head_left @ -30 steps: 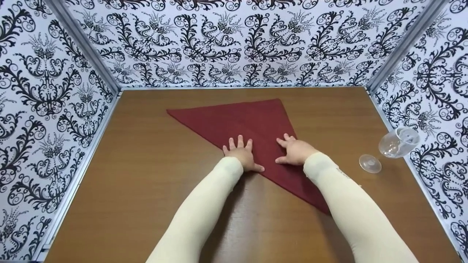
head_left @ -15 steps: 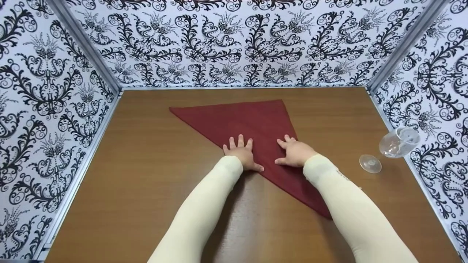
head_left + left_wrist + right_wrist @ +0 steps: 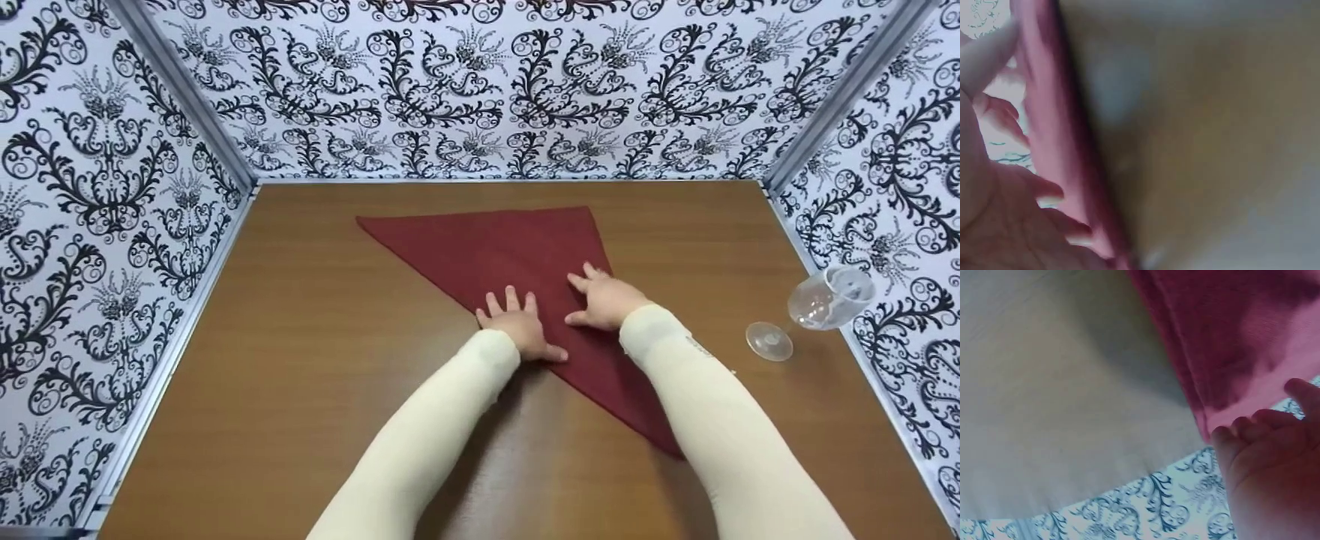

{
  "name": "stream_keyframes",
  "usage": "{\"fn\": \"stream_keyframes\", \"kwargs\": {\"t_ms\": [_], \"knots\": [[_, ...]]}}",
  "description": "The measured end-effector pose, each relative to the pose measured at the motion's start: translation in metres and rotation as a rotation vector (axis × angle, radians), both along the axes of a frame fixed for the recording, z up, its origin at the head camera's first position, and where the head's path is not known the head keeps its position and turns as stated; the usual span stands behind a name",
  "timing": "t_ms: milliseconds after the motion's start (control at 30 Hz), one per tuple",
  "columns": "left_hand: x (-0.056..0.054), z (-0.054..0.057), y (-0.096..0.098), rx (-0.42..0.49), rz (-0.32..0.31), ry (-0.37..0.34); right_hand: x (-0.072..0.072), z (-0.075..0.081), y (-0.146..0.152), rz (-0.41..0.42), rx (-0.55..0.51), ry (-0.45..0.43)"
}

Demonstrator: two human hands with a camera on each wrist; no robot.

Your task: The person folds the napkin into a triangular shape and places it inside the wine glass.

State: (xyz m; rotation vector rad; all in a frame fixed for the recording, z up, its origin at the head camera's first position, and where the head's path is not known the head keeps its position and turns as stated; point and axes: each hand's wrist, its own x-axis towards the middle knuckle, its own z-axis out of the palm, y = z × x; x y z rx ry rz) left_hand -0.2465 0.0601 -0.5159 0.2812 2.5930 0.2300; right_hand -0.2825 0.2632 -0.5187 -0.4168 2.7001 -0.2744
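A dark red cloth napkin, folded into a triangle, lies on the table with its long folded edge running diagonally toward the person. On that long edge, near its middle, rests my left hand, palm down with the fingers spread. My right hand lies on the napkin near its right edge, fingers extended and thumb apart. Along the napkin's edge in the left wrist view are the fingers of the left hand. The right wrist view shows the right hand beside layered napkin edges.
At the right side of the wooden table stands a stemmed wine glass, close to the side wall. Patterned black-and-white walls enclose the back and both sides.
My left hand has slid slightly to the right along the napkin's long edge and closer to the right hand. The right hand has barely shifted. The view has moved a little.
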Motion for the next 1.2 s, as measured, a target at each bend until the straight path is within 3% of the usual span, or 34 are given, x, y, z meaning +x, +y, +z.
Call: {"fn": "stream_keyframes", "kwargs": {"t_ms": [133, 500, 733, 1000, 1200], "knots": [[0.000, -0.003, 0.003, -0.058, 0.012, -0.023, -0.001, -0.003, 0.002, -0.001, 0.009, -0.045], [-0.019, -0.012, -0.002, -0.074, -0.035, -0.001, 0.000, -0.003, 0.002, -0.009, 0.019, -0.050], [-0.024, -0.015, -0.003, -0.061, -0.043, 0.002, 0.004, -0.006, 0.001, -0.038, 0.011, -0.050], [-0.026, -0.014, -0.005, -0.053, -0.048, 0.007, 0.007, -0.007, -0.002, -0.050, 0.010, -0.037], [-0.012, 0.002, 0.000, -0.042, -0.058, 0.036, 0.010, -0.004, -0.002, -0.059, 0.015, -0.055]]}}
